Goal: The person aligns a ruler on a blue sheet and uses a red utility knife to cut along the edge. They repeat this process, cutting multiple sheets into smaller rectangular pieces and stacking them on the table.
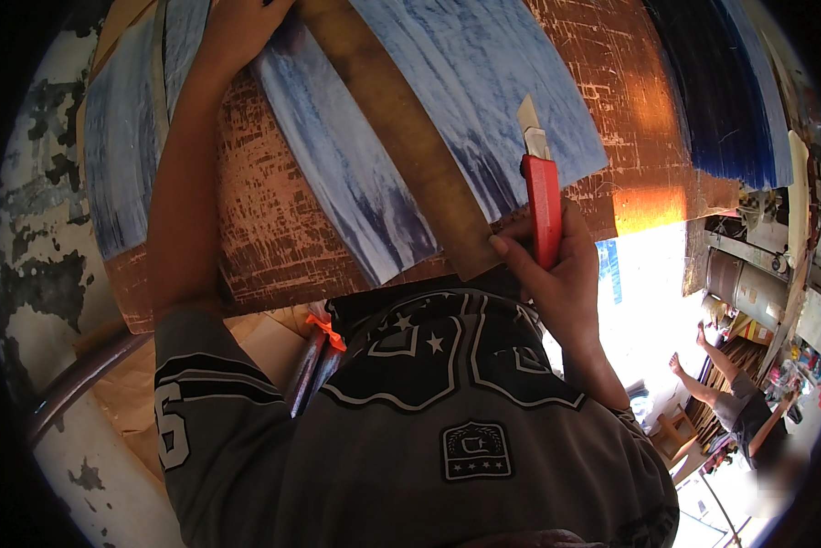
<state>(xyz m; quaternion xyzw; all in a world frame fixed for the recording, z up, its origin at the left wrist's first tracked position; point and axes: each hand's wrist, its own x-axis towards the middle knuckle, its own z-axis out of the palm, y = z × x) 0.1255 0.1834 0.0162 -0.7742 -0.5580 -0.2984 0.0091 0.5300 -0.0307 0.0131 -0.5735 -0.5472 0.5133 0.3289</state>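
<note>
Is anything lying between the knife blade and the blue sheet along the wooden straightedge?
Nothing visible does. The right hand holds the red utility knife, its blade tip over the blue sheet, just right of the wooden straightedge. The left hand presses on the far end, well away from the blade.

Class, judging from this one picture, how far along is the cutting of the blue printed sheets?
Done: one blue strip lies apart, left of the wooden straightedge. In hand: the left hand presses near the straightedge's far end, while the right hand holds the red utility knife, blade out. Left: the wide blue sheet looks uncut.
</note>
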